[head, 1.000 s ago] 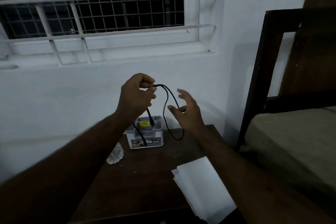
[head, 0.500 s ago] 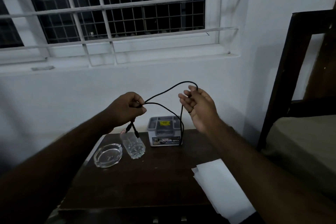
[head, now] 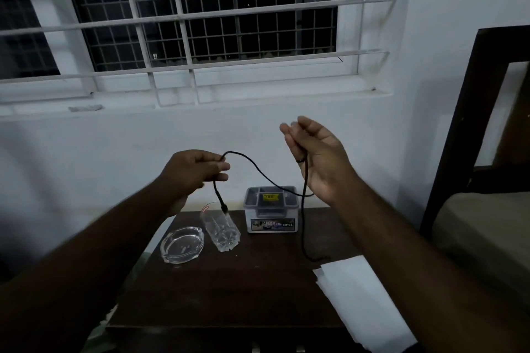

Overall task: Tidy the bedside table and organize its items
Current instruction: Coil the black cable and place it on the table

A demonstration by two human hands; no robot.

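Observation:
A thin black cable [head: 259,170] stretches in the air between my two hands above the dark wooden bedside table [head: 229,295]. My left hand [head: 192,172] pinches one end, and a plug dangles from it over the drinking glass [head: 220,229]. My right hand [head: 318,157] is raised higher with the cable running through its fingers and across the palm. From there a loop hangs down to the tabletop near the white papers [head: 361,301]. A small grey plastic box [head: 271,210] stands at the back of the table.
A clear glass ashtray [head: 182,245] sits left of the glass. The papers overhang the table's front right corner. A dark wooden bed frame [head: 459,129] with a mattress stands close on the right. A barred window [head: 200,23] and white wall are behind.
My right hand has risen and moved right, drawing the cable out longer between the hands. The loop now hangs down to the tabletop. The view has shifted slightly.

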